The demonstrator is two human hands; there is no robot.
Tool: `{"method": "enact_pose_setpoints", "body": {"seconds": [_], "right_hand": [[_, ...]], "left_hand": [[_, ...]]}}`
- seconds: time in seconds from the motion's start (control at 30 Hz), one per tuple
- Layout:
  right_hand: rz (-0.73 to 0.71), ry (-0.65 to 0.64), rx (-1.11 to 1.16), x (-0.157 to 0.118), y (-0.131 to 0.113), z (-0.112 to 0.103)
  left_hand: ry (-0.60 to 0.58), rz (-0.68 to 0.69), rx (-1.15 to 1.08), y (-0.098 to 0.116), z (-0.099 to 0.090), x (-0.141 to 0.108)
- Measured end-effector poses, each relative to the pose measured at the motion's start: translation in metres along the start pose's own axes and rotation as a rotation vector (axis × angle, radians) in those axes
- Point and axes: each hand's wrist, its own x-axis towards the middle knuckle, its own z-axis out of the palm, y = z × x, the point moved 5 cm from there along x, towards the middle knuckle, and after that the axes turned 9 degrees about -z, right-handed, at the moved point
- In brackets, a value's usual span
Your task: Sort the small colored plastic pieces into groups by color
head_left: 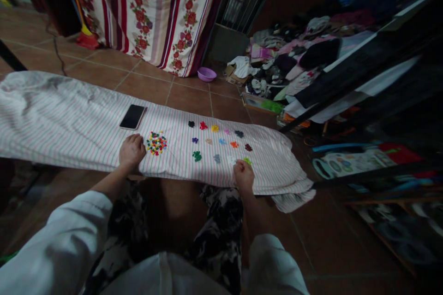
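Observation:
On the striped cloth (180,166), my left hand (133,151) rests with its fingers curled closed; whatever may be inside is hidden. Just right of it lies a loose mixed pile of small coloured pieces (157,143), red, yellow, green and white. My right hand (244,175) is closed in a pinch beside a small white pile (231,160) and a lime green pile (248,161). Anything between its fingertips is too small to make out. Several other piles sorted by colour lie in rows, among them a dark green pile (197,156) and a grey pile (217,158).
A phone (133,116) lies on the cloth beyond my left hand. On the tiled floor past the far edge are a purple basin (206,74) and a heap of clothes (277,60). A floral curtain (155,9) hangs behind. Dark bars (346,83) stand at the right.

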Motion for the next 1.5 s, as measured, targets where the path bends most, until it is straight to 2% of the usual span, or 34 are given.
{"method": "enact_pose_setpoints", "body": {"seconds": [0.1, 0.23, 0.5, 0.77, 0.93, 1.07, 1.5], "right_hand": [[-0.06, 0.033, 0.05, 0.007, -0.018, 0.006], [-0.136, -0.01, 0.164, 0.012, -0.059, 0.028], [-0.332, -0.283, 0.373, 0.004, -0.151, 0.095], [-0.459, -0.581, 0.391, -0.002, -0.219, 0.165], [-0.488, -0.678, 0.302, 0.0, -0.244, 0.195], [-0.537, -0.747, 0.227, 0.001, -0.26, 0.209], [-0.623, -0.852, 0.042, 0.011, -0.285, 0.222]], "left_hand": [[-0.007, 0.019, 0.019, 0.002, 0.0, 0.0], [0.001, 0.007, 0.025, 0.002, 0.0, 0.0], [0.02, 0.001, 0.077, 0.003, 0.004, -0.001], [0.051, 0.006, 0.093, 0.005, 0.003, -0.002], [0.026, 0.0, 0.082, 0.007, 0.002, -0.001], [0.011, -0.024, 0.055, 0.006, 0.003, -0.001], [-0.001, -0.045, 0.07, 0.005, 0.004, -0.001]]}}
